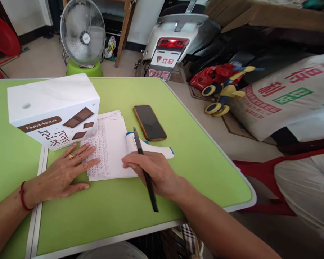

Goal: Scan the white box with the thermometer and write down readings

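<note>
In the head view, my left hand (63, 174) lay flat with its fingers spread, the fingertips over the written left part of the paper sheets (118, 147) and the thumb out over the green table (205, 176). A gold-coloured ring (71, 156) sat on one finger and a red bracelet (23, 196) circled the wrist. My right hand (153, 172) was closed around a black pen (150, 190) — it slanted, one end pointing away from me and the other toward me. The sheets lay between my hands, lines of writing crowded on the left, the right part mostly blank.

Just beyond my right hand was a white-and-blue handheld device (163, 151), partly hidden by the hand and pen, and past it a dark-screened phone (150, 122) lay face up. A white box (54, 95) stood behind my left fingers, next to the sheets. Beyond the table stood a fan (82, 32) — and, to its right, a white scooter (172, 43).
</note>
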`<move>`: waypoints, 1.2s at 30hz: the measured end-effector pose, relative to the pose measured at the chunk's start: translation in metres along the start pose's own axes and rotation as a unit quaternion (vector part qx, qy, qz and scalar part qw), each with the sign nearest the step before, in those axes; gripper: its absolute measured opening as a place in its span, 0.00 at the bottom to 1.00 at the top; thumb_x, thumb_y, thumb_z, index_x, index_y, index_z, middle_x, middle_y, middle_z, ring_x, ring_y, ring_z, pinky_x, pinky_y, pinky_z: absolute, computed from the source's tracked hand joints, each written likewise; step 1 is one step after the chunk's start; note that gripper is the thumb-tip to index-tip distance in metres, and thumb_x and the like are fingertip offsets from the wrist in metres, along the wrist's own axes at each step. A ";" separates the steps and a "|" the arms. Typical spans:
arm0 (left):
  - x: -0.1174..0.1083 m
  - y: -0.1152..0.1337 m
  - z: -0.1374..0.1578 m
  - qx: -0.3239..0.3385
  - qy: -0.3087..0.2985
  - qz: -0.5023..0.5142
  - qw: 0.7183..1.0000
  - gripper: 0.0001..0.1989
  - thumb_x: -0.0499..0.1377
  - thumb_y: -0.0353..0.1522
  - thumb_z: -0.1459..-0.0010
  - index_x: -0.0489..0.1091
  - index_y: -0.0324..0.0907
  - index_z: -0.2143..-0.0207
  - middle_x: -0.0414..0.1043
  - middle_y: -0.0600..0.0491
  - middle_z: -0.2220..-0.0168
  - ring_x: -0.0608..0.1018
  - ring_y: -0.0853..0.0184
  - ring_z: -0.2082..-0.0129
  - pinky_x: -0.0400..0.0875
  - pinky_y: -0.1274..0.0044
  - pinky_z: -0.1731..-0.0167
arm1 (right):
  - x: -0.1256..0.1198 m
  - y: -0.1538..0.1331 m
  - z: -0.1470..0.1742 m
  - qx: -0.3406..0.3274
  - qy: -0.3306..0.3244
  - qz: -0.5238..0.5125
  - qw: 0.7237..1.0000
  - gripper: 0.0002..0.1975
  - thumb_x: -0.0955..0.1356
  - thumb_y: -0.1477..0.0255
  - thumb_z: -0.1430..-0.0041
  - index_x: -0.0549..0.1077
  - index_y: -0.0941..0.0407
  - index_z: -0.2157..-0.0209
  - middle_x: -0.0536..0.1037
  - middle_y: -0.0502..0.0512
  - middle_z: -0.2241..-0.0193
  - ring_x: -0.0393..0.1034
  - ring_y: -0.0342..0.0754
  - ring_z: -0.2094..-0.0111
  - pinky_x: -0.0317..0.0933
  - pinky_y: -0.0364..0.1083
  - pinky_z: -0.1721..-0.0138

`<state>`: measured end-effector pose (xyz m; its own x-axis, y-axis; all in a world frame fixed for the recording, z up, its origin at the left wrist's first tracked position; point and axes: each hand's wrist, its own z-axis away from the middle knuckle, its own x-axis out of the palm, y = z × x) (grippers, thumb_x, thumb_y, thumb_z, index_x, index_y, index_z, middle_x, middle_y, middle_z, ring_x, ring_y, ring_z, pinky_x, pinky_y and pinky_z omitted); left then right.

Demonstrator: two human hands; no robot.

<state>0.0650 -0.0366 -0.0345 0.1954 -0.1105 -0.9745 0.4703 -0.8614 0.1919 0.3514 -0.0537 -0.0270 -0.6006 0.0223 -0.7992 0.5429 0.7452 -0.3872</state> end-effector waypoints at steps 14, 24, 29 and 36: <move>-0.001 -0.001 0.002 0.012 -0.018 0.000 1.000 0.27 0.53 0.45 0.38 0.54 0.54 0.38 0.37 0.49 0.32 0.44 0.50 0.34 0.38 0.51 0.39 | 0.006 -0.001 0.001 -0.033 -0.152 0.180 0.971 0.14 0.67 0.65 0.42 0.70 0.58 0.58 0.75 0.67 0.51 0.67 0.60 0.48 0.50 0.71 0.42; 0.000 -0.001 0.004 0.017 -0.022 0.000 1.000 0.26 0.54 0.46 0.38 0.56 0.56 0.39 0.34 0.50 0.32 0.43 0.49 0.33 0.38 0.51 0.39 | 0.002 0.003 0.004 -0.022 -0.152 0.213 0.965 0.19 0.69 0.62 0.45 0.69 0.61 0.58 0.76 0.70 0.56 0.62 0.65 0.44 0.46 0.76 0.44; -0.001 0.000 0.004 0.021 -0.029 -0.010 0.999 0.27 0.53 0.47 0.38 0.56 0.54 0.39 0.33 0.48 0.32 0.42 0.49 0.33 0.38 0.52 0.39 | 0.003 0.004 0.005 -0.029 -0.146 0.214 0.965 0.19 0.69 0.61 0.45 0.69 0.61 0.59 0.76 0.70 0.56 0.63 0.64 0.45 0.47 0.76 0.44; -0.001 0.002 0.004 0.010 -0.038 -0.004 0.999 0.27 0.53 0.49 0.39 0.56 0.54 0.39 0.34 0.48 0.32 0.42 0.48 0.34 0.39 0.51 0.39 | 0.003 0.005 0.004 -0.024 -0.158 0.208 0.965 0.17 0.69 0.61 0.45 0.69 0.60 0.62 0.76 0.70 0.57 0.65 0.62 0.47 0.47 0.76 0.44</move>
<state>0.0624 -0.0397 -0.0332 0.1255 -0.1397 -0.9822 0.4540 -0.8722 0.1821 0.3547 -0.0528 -0.0338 -0.1246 0.1276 -0.9840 0.6662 0.7457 0.0124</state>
